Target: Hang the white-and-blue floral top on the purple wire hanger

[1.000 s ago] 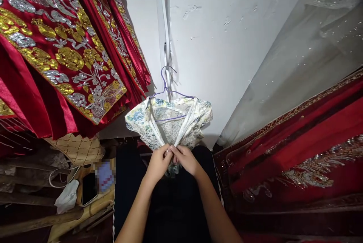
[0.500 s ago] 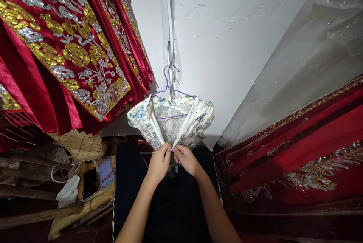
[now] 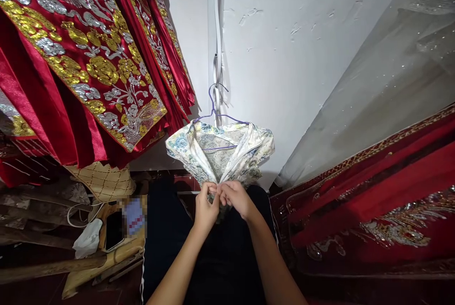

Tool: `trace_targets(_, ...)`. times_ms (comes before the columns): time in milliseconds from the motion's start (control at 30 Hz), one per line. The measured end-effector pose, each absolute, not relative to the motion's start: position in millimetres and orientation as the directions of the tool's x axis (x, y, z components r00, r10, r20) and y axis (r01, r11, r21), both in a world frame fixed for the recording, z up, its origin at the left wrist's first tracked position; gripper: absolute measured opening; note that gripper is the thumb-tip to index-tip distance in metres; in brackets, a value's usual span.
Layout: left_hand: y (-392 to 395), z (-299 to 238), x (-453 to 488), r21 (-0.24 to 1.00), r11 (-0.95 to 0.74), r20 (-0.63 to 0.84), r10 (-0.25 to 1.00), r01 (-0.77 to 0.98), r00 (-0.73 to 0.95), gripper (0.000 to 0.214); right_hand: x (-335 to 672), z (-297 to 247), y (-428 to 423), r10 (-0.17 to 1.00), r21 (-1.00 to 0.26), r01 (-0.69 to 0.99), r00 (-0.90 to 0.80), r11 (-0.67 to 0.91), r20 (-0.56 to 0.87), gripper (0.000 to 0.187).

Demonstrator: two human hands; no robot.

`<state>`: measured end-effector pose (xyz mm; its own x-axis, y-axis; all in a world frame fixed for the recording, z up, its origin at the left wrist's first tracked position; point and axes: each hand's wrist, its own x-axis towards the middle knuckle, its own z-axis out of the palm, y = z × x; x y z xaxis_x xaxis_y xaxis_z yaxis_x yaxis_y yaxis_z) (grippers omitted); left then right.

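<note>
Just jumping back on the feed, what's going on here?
A person's left hand and right hand are pinching the front edges of a floral garment where they meet, low on the neckline. The garment hangs on a purple hanger in front of a white wall, its neck open in a V above the hands. The fingers hide whether anything is fastened there. Red embroidered clothing hangs at upper left, and a phone lies at lower left.

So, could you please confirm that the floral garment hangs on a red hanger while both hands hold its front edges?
Almost: the hanger holding the floral garment is purple, not red, as the head view shows; the rest is right.
</note>
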<state>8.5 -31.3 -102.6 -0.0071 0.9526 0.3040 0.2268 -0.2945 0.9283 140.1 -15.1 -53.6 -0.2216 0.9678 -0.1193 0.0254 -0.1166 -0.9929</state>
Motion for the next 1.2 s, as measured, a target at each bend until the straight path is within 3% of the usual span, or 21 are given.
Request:
trace_targets(133, -25.1, -94.0, 5.6, 0.897, -0.315, 0.320, 0.947, 0.309, 0.034, 0.007, 146.9, 9.9, 16.1, 0.996, -0.996, -0.091, -0.082, 0.009, 0.016, 0.020)
trace_targets(333, -14.2, -82.2, -4.8, 0.911, -0.300, 0.239, 0.944, 0.284, 0.229, 0.009, 135.3, 89.8, 41.6, 0.982, -0.949, -0.255, 0.048, 0.187, 0.181, 0.020)
trace_targets(500, -11.9, -54.0, -11.3, 0.918, -0.319, 0.267, 0.937, 0.235, 0.227, 0.012, 128.1, 80.6, 22.9, 0.974, -0.958, -0.180, 0.010, 0.225, 0.227, 0.019)
trace_targets(667, 11.0, 22.2, -7.8, 0.811, -0.573, 0.570, 0.820, 0.122, 0.058, 0.045, 133.7, 79.2, 11.8, 0.960, -0.959, -0.059, -0.037, 0.277, 0.279, 0.021)
trace_targets(800, 31.0, 63.9, -5.9, 0.648, -0.702, 0.694, 0.704, 0.295, 0.149, 0.018, 134.9, 82.2, 10.6, 0.942, -0.942, -0.002, -0.028, 0.335, 0.335, 0.023)
trace_targets(933, 29.8, 74.7, -6.5, 0.554, -0.728, 0.730, 0.658, 0.403, 0.184, 0.018, 136.8, 52.7, 22.2, 0.943, -0.943, 0.019, 0.032, 0.332, 0.332, 0.030)
trace_targets(1000, 26.7, 77.4, -10.5, 0.564, -0.733, 0.765, 0.638, 0.380, 0.095, 0.016, 138.6, 27.3, 29.4, 0.959, -0.959, 0.045, 0.041, 0.279, 0.281, 0.030)
trace_targets(1100, 30.6, 79.0, -29.3, 0.629, -0.723, 0.776, 0.605, 0.286, -0.179, 0.015, 140.0, -9.6, 30.8, 0.978, -0.977, 0.090, 0.055, 0.195, 0.200, 0.029)
trace_targets(1200, 44.0, 65.9, -65.1, 0.706, -0.707, 0.624, 0.599, 0.034, -0.501, 0.017, 136.9, -30.8, 18.3, 0.985, -0.983, 0.059, 0.019, 0.171, 0.173, 0.030)
